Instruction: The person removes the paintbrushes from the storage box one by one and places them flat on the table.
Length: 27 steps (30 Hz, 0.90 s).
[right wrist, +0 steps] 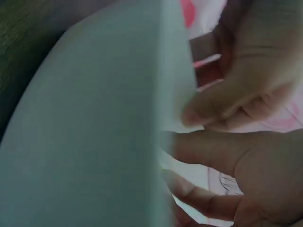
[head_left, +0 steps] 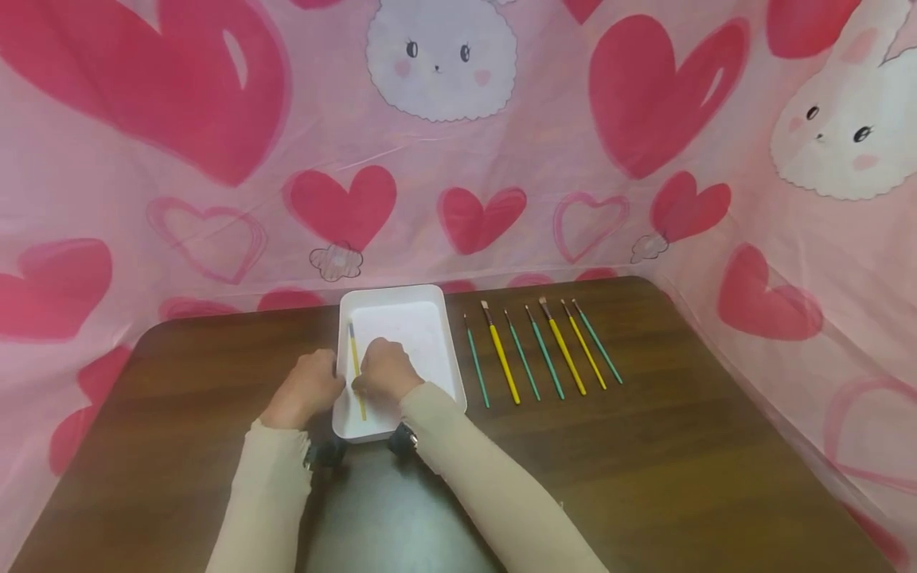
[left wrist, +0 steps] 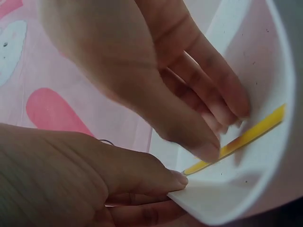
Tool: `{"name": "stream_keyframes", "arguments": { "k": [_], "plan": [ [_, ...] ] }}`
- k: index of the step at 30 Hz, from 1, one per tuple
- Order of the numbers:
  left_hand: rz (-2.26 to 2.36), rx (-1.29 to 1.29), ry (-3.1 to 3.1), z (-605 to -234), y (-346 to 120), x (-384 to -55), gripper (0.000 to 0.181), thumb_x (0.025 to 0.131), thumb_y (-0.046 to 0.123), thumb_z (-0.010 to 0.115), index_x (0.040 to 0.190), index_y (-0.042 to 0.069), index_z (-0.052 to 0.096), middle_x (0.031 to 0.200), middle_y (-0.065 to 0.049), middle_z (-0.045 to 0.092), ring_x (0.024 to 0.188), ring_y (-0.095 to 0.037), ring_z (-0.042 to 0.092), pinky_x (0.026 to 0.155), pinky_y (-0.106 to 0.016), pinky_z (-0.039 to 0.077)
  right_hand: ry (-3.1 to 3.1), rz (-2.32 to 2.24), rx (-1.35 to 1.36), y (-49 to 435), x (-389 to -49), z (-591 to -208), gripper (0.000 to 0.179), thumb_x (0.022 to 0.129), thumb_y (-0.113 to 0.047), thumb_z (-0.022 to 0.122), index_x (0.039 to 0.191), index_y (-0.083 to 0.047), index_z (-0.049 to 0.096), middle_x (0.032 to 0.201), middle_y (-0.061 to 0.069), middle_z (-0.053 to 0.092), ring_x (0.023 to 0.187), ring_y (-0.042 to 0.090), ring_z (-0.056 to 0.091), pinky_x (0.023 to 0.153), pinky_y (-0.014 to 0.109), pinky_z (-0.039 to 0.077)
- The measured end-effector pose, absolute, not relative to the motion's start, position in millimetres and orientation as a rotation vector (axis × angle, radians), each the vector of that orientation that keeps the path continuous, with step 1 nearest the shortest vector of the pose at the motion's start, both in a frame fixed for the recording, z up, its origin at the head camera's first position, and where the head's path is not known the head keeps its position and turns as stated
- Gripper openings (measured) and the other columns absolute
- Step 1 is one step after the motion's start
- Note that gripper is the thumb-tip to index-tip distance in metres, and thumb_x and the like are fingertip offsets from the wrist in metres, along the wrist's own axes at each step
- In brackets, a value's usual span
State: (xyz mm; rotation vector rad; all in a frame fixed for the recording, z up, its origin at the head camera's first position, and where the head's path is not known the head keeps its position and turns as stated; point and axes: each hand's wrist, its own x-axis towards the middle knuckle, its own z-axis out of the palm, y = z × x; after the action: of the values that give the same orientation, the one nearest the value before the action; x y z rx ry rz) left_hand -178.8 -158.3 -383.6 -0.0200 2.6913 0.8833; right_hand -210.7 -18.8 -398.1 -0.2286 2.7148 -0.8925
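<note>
A yellow paintbrush (head_left: 354, 350) lies lengthwise near the left side of a white tray (head_left: 453, 350). My left hand (head_left: 306, 390) grips the tray's left wall, thumb over the rim and fingers outside; the left wrist view shows this thumb (left wrist: 177, 180) close to the brush's end. Inside the tray, my right hand (head_left: 387, 368) reaches down over the brush. Its thumb (left wrist: 208, 150) overlaps the yellow handle (left wrist: 258, 130) in the left wrist view, with the fingertips spread apart on the far side. In the right wrist view the tray wall (right wrist: 94, 118) hides the right fingertips.
To the tray's right, several paintbrushes with yellow handles (head_left: 566, 354) and green handles (head_left: 546, 362) lie in a row on the brown wooden table (head_left: 645, 469). A pink curtain (head_left: 423, 199) with hearts and rabbits hangs behind and along both sides.
</note>
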Motion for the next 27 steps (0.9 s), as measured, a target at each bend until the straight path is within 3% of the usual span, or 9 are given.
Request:
{"name": "stream_keyframes", "arguments": {
  "k": [5, 10, 16, 22, 27],
  "plan": [
    [0.888, -0.017, 2.694, -384.5, -159.2, -178.2, 0.038, 0.097, 0.010, 0.060, 0.130, -0.008, 0.053, 0.118, -0.027, 0.066, 0.095, -0.036, 0.068, 0.091, -0.060, 0.057, 2.791, -0.828, -0.128, -33.0, -208.6, -403.3, 0.023, 0.081, -0.009, 0.077, 0.098, -0.005, 0.062, 0.079, 0.005, 0.061, 0.067, 0.020, 0.058, 0.060, 0.030, 0.053],
    [0.897, -0.007, 2.691, -384.6, -159.7, -178.6, 0.038, 0.098, 0.009, 0.061, 0.131, -0.008, 0.053, 0.119, -0.027, 0.065, 0.096, -0.037, 0.068, 0.092, -0.061, 0.056, 2.851, -0.740, -0.089, -36.6, -208.4, -402.4, 0.025, 0.079, -0.015, 0.079, 0.097, -0.007, 0.064, 0.080, 0.005, 0.063, 0.069, 0.021, 0.060, 0.064, 0.036, 0.055],
    [0.885, -0.003, 2.704, -383.7, -159.9, -177.9, 0.037, 0.098, 0.008, 0.059, 0.130, -0.009, 0.053, 0.119, -0.028, 0.065, 0.095, -0.037, 0.067, 0.093, -0.060, 0.056, 2.779, -0.804, -0.075, -27.6, -210.4, -399.8, 0.036, 0.076, -0.020, 0.083, 0.102, -0.006, 0.062, 0.082, 0.005, 0.062, 0.069, 0.021, 0.059, 0.062, 0.033, 0.053],
    [0.909, -0.029, 2.674, -381.6, -159.3, -175.6, 0.042, 0.098, 0.010, 0.061, 0.134, -0.008, 0.050, 0.122, -0.027, 0.064, 0.099, -0.037, 0.066, 0.094, -0.061, 0.055, 2.708, -0.864, -0.113, -9.7, -213.7, -391.2, 0.027, 0.081, -0.021, 0.082, 0.089, -0.006, 0.061, 0.073, 0.002, 0.058, 0.063, 0.018, 0.058, 0.057, 0.028, 0.047],
    [0.899, -0.056, 2.648, -380.4, -158.7, -175.5, 0.045, 0.099, 0.012, 0.062, 0.137, -0.007, 0.049, 0.125, -0.027, 0.062, 0.104, -0.038, 0.065, 0.095, -0.061, 0.055, 2.715, -0.857, -0.163, 4.8, -216.2, -383.1, 0.023, 0.084, -0.024, 0.081, 0.084, -0.009, 0.064, 0.076, 0.001, 0.063, 0.068, 0.016, 0.060, 0.062, 0.026, 0.048]
  ]
}}
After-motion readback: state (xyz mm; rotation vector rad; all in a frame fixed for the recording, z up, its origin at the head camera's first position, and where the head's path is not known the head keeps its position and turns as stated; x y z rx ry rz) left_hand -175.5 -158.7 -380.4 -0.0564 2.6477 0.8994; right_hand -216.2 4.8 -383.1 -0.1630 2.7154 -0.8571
